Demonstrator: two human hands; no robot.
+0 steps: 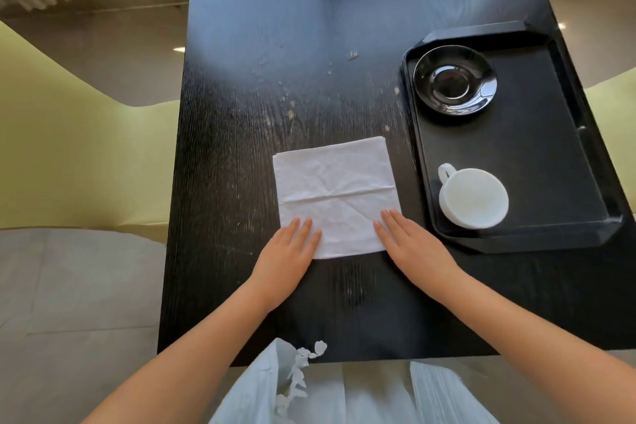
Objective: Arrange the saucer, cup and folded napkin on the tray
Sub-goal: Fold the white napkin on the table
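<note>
Head camera looked straight down over a dark wood-grain table [241,182], and both of my bare arms reached forward onto it. My left hand [285,253] lay flat, palm down, fingers straight and close together, with the fingertips resting on the near left corner of the white napkin [335,196]. My right hand [414,244] lay the same way, flat and unclenched, its fingertips touching the napkin's near right corner; neither hand was gripping anything. The napkin was a folded, roughly square cloth with crease lines crossing near its middle, lying on the bare table just left of the tray [516,134] and not on it. The black tray sat on the right side of the table, a little skewed to the table's edge. On the tray's far end rested the glossy black saucer [455,80], lying flat with nothing on it. On the tray's near end, well apart from the saucer, stood the white cup [473,198], which appeared to be turned upside down, its handle pointing to the far left toward the tray's left rim. Pale specks dotted the table between the napkin and the saucer. At the bottom edge, light blue fabric [309,396] of my clothing showed below the table's near edge.
</note>
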